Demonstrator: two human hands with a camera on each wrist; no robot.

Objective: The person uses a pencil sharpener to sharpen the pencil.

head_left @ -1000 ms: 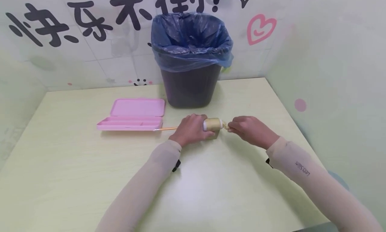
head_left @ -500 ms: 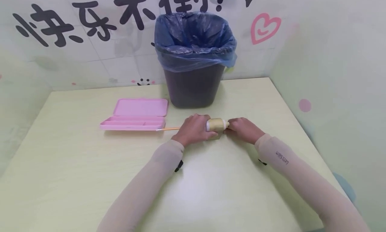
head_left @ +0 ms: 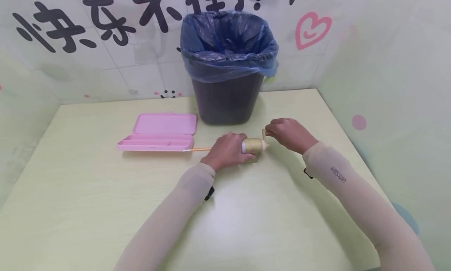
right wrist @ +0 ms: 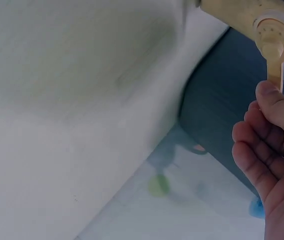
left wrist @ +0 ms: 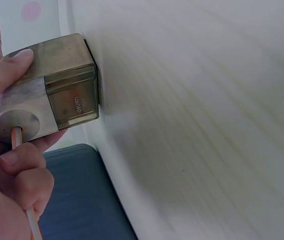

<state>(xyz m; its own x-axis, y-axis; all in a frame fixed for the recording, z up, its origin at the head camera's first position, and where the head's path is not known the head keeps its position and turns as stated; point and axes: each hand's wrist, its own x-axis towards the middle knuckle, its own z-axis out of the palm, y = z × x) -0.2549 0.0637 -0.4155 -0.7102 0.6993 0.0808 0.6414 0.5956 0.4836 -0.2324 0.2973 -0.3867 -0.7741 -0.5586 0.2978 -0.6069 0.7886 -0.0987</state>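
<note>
A crank pencil sharpener (head_left: 252,145), beige with a smoky clear drawer, sits on the table in front of the bin. My left hand (head_left: 227,150) grips it from the left, thumb along its body in the left wrist view. Curled fingers of that same hand also hold an orange-and-white striped pencil (left wrist: 33,224), whose end is in the sharpener's round front hole. At the opposite end, the right hand (head_left: 290,134) pinches the tip of the crank handle (right wrist: 275,74) between thumb and forefinger. In the head view the crank points away from me, toward the back wall.
To the left lies an open pink pencil case (head_left: 163,124), its front edge by the pencil's tail. A dark bin (head_left: 225,102) lined with a blue bag (head_left: 229,69) stands behind the sharpener against the wall. Another wall rises along the table's right side.
My right hand has circled with the crank, first inward toward the sharpener, then up and away from me. The left hand stays gripping the sharpener and pencil; the head view has shifted slightly.
</note>
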